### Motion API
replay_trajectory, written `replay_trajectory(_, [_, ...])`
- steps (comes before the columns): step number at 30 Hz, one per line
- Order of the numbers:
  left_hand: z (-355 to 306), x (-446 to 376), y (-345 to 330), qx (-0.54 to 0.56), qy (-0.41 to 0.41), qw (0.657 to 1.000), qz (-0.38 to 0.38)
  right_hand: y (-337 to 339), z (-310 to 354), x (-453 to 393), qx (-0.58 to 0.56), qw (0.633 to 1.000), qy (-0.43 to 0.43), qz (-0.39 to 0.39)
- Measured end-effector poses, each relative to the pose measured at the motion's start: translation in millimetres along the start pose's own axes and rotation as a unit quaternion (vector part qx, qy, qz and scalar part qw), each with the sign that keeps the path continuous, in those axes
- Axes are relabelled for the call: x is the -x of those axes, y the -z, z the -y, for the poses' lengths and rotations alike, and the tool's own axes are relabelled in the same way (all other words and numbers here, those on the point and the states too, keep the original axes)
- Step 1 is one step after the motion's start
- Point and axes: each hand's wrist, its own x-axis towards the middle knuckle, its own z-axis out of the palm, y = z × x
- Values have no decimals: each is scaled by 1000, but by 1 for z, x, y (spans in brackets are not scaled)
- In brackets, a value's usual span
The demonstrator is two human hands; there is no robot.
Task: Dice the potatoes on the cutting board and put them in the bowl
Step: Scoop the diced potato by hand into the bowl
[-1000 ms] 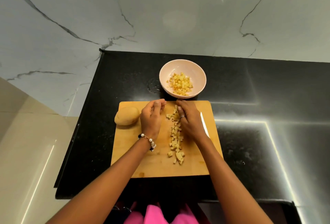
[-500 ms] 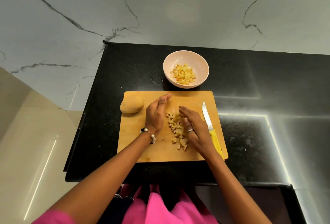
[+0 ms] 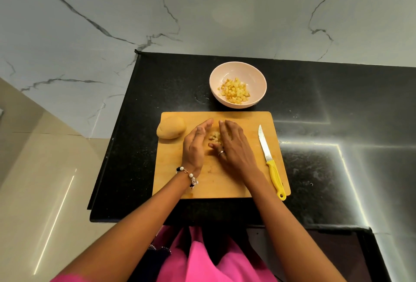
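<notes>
Cupping the dice [image 3: 213, 136] between them on the board [image 3: 225, 182], both hands, left [image 3: 195, 144] and right [image 3: 233, 146], keep fingers straight and released, walling the pile for scooping toward the bowl [image 3: 258, 74]; the knife [image 3: 267, 158] lies aside, a whole potato [image 3: 171, 127] waits.

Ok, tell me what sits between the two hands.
In the head view, a small heap of diced potato lies on the cutting board between the left hand and right hand.

Both hands, the left hand [image 3: 195, 144] and right hand [image 3: 234, 146], now close together, bunching the scattered potato dice [image 3: 214, 136] into a small heap between them.
</notes>
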Motion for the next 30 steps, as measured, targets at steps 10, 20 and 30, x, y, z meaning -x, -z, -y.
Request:
replay_trajectory(10, [-2,-3,-46,-256,-55,963,-63,5,25,8,-412,841,-257,-239])
replay_trajectory(20, [-1,6,-65,-118,-2,987,-113,9,31,4,-636,672,-296,-237])
replay_trajectory(30, [-15,4,-65,220,170,952,-127,23,42,-1,-834,414,-302,-206])
